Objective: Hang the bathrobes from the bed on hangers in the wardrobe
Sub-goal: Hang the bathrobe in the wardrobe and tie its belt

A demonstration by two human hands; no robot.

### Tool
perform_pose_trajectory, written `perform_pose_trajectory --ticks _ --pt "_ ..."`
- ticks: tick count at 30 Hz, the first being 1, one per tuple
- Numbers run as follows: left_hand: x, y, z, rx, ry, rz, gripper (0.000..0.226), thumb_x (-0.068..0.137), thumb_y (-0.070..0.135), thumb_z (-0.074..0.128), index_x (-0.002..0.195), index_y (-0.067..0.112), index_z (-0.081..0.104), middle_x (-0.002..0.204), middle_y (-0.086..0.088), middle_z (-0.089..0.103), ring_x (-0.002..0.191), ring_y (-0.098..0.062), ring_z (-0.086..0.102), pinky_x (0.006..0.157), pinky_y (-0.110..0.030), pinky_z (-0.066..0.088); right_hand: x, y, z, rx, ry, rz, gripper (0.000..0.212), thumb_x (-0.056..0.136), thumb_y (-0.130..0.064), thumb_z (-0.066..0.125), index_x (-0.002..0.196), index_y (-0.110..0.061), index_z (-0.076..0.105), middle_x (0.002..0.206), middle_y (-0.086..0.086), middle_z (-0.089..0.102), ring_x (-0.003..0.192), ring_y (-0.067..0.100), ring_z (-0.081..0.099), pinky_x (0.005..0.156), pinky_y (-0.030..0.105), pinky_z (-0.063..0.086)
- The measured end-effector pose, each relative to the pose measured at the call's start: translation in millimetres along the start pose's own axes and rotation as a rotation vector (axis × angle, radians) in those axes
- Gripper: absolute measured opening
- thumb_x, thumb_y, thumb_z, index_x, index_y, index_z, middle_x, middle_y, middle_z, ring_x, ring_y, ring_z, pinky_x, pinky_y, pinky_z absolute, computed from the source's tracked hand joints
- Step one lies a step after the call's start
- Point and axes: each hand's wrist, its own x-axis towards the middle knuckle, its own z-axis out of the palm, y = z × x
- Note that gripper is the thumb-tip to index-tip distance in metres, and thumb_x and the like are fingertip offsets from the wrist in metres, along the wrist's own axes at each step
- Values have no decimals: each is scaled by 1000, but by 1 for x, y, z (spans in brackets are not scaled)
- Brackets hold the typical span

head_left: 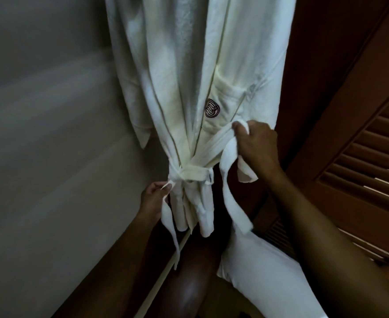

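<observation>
A white terry bathrobe (177,88) hangs between a pale wall (39,134) on its left and a brown louvred wooden door (361,145) on its right, its white cloth belt (195,174) cinched round it. The left hand (153,198) pinches one belt end at the robe's lower left. The right hand (256,143) grips the other end with curled fingers at its right edge.

— What's on the left?
— A plain pale wall (39,134).
— And lower down?
— A white pillow (269,278) lies at the lower right, beside a dark glossy wooden surface (188,290); brown slatted woodwork (372,157) stands right.
</observation>
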Motion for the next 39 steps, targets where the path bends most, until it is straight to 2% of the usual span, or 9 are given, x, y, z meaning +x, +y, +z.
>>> perform_pose_trajectory --ticks 4,7,11,13,18,25,28,34,39 --pt "5 -20 10 425 114 59 7 89 16 76 87 10 72 82 -1 70 78 -17 64 61 -17 46 -8 4 -5 9 64 56 42 102 -45 47 82 -11 63 87 14 70 87 35 65 78 37 44" --pt "6 -24 18 586 -74 146 6 93 13 72 95 8 75 89 0 71 76 -5 62 60 -5 42 -39 9 5 103 -76 -6 28 103 -40 47 104 -18 63 100 4 71 93 23 63 76 29 40" --pt "4 -19 8 506 -186 51 22 93 5 69 114 8 72 102 -7 73 95 -20 67 75 -22 52 -102 38 51 127 -427 -253 40 96 -38 37 113 -16 66 98 6 71 87 26 68 75 36 52" --pt "1 -16 -1 443 -139 22 26 94 1 64 117 10 70 105 -9 73 97 -22 68 73 -19 53 -132 62 87 -13 -634 -247 51 92 -48 29 116 -20 64 99 7 71 88 30 68 75 40 53" --pt "-4 -6 -27 517 -9 85 24 93 9 64 111 21 75 104 3 75 100 -15 70 89 -30 54 -158 97 134 -163 -846 -114 63 97 -40 52 155 -20 37 142 14 52 127 33 51 104 37 40" --pt "-23 30 -43 472 -57 212 30 91 5 65 91 33 76 96 5 77 95 -14 71 84 -31 55 -113 77 120 -74 -629 -186 60 94 -22 63 150 -15 44 143 13 51 131 29 50 108 37 41" --pt "-29 56 -36 468 -103 292 30 93 8 65 90 36 75 97 6 76 96 -15 71 78 -25 51 -85 58 99 -61 -484 -263 54 92 -23 63 144 -13 51 139 11 54 128 25 51 108 36 41" --pt "-37 126 -4 490 -165 477 29 93 11 66 94 38 76 97 14 76 99 -7 70 92 -32 55 -19 4 44 -32 -289 -413 43 91 -21 61 132 -11 59 128 9 59 121 24 54 100 37 47" --pt "-31 205 36 518 -35 678 13 89 30 68 100 37 71 96 12 73 93 -10 69 86 -32 56 42 -47 -7 -26 -121 -570 41 91 -16 63 132 -11 60 129 9 60 125 25 52 104 32 41"
